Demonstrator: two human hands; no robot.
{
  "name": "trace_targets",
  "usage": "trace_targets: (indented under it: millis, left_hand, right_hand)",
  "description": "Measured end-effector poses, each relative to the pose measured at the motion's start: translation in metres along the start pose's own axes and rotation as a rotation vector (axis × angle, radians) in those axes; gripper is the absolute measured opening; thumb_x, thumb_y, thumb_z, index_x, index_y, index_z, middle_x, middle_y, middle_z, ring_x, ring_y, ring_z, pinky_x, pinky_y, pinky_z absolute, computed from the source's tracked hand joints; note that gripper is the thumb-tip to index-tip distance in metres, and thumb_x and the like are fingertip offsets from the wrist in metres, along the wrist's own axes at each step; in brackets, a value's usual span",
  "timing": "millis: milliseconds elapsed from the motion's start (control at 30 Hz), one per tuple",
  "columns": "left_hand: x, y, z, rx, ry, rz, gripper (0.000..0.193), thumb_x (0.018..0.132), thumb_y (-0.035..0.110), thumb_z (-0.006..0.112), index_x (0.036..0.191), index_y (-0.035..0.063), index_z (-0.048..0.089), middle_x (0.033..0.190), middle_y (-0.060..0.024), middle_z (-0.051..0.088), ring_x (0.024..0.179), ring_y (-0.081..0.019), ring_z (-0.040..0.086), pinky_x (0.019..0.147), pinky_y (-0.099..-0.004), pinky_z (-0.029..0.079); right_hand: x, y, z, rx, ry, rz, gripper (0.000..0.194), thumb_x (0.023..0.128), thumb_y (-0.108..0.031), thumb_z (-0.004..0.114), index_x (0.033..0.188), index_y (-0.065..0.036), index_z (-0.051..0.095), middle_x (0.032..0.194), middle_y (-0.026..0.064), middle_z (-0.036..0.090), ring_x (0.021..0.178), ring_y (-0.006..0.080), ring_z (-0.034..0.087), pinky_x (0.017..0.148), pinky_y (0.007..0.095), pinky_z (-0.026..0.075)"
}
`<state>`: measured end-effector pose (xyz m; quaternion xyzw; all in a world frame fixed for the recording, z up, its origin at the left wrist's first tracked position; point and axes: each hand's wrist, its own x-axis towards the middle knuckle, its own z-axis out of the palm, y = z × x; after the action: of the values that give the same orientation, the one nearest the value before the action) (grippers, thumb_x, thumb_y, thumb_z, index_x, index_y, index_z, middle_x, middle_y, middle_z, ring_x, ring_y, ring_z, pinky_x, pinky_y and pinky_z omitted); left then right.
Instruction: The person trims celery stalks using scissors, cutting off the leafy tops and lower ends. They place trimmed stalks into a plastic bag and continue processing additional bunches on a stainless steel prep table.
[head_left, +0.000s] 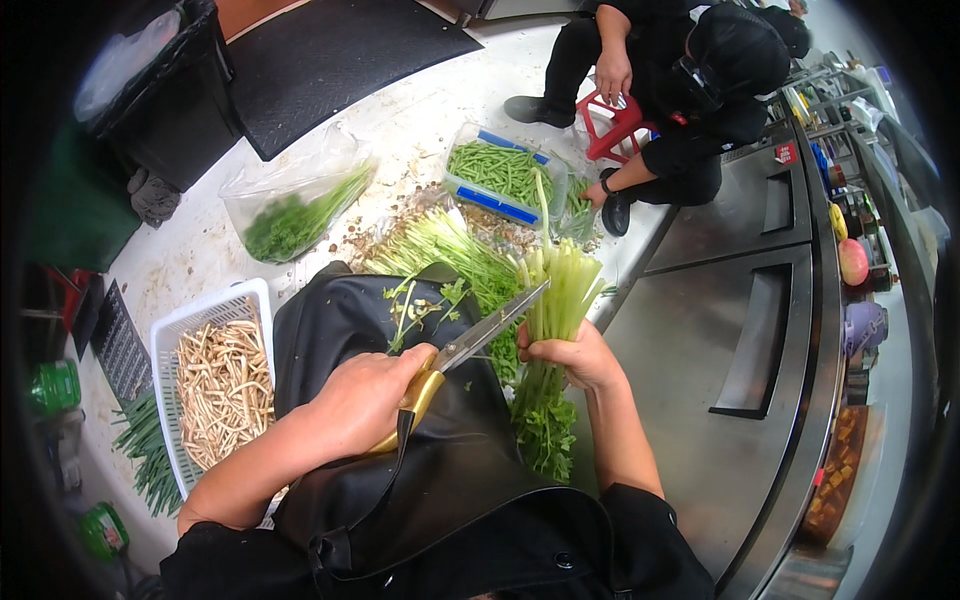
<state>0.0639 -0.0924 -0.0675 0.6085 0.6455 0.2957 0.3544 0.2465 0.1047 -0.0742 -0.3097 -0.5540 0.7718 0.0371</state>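
Note:
My left hand (369, 399) grips a pair of scissors (493, 326) with gold-coloured handles. The blades lie almost together and point away to the upper right, their tips in front of the pale stalks. In my right hand (576, 355) is a bunch of leafy Chinese celery (561, 300), held upright with the cut stalk ends at the top and the leaves hanging below my fist. One longer stalk sticks up out of the bunch. Beyond my knees a larger heap of the same celery (442, 244) lies on the floor. Leaf and stem scraps (412, 309) rest on my black apron (465, 420).
A white basket of pale, root-like stems (259, 289) and long green leaves (142, 442) are at left. Ahead are a clear bag of herbs (296, 214) and a tub of green beans (495, 169). A co-worker (675, 112) sits upper right, before steel refrigerator doors (697, 360).

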Motion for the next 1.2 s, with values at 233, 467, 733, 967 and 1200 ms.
trace_targets:
  millis: [233,467,733,967,1200]
  left_hand:
    - [-0.001,0.003,-0.001,0.125,0.038,-0.038,0.041,0.07,0.007,0.055,0.107,-0.0006,0.04,0.069,-0.0178,0.056,0.067,-0.035,0.054,0.06,-0.0426,0.041]
    - [0.001,0.002,0.003,0.352,0.254,0.037,0.052,0.063,0.004,0.055,0.112,-0.0031,0.038,0.066,-0.0148,0.05,0.062,-0.0326,0.05,0.059,-0.0392,0.039]
    - [0.001,-0.006,0.001,0.75,0.355,0.052,0.046,0.066,0.01,0.054,0.109,-0.0025,0.047,0.065,-0.0079,0.05,0.062,-0.0225,0.049,0.06,-0.0331,0.038]
    - [0.004,-0.008,-0.005,0.947,0.363,0.067,0.04,0.068,0.012,0.053,0.106,-0.0001,0.05,0.06,-0.0033,0.048,0.057,-0.0189,0.049,0.057,-0.0297,0.038]
    - [0.008,-0.006,-0.005,0.125,0.117,-0.16,0.036,0.078,0.018,0.056,0.107,0.0015,0.045,0.067,-0.016,0.053,0.059,-0.0274,0.055,0.056,-0.0383,0.043]
  right_hand:
    - [0.0,0.003,-0.001,0.076,-0.028,-0.008,0.023,0.068,-0.001,0.06,0.089,-0.002,0.054,0.081,0.0063,0.058,0.07,0.0149,0.056,0.064,0.0278,0.046]
    - [0.001,0.005,0.001,0.049,0.016,-0.022,0.026,0.068,-0.001,0.06,0.093,-0.002,0.053,0.081,0.0064,0.058,0.071,0.015,0.057,0.065,0.0273,0.046]
    - [0.001,0.008,0.006,0.042,0.008,-0.015,0.027,0.068,-0.001,0.059,0.094,-0.001,0.052,0.082,0.0079,0.057,0.072,0.017,0.055,0.066,0.0288,0.045]
    - [0.001,0.009,0.005,0.031,0.016,-0.004,0.026,0.069,-0.001,0.059,0.094,-0.002,0.052,0.081,0.0065,0.057,0.071,0.015,0.056,0.064,0.0272,0.045]
    - [0.003,0.006,0.006,0.093,0.02,0.014,0.026,0.069,-0.003,0.059,0.093,-0.002,0.051,0.078,0.0068,0.055,0.066,0.0158,0.054,0.059,0.0281,0.044]
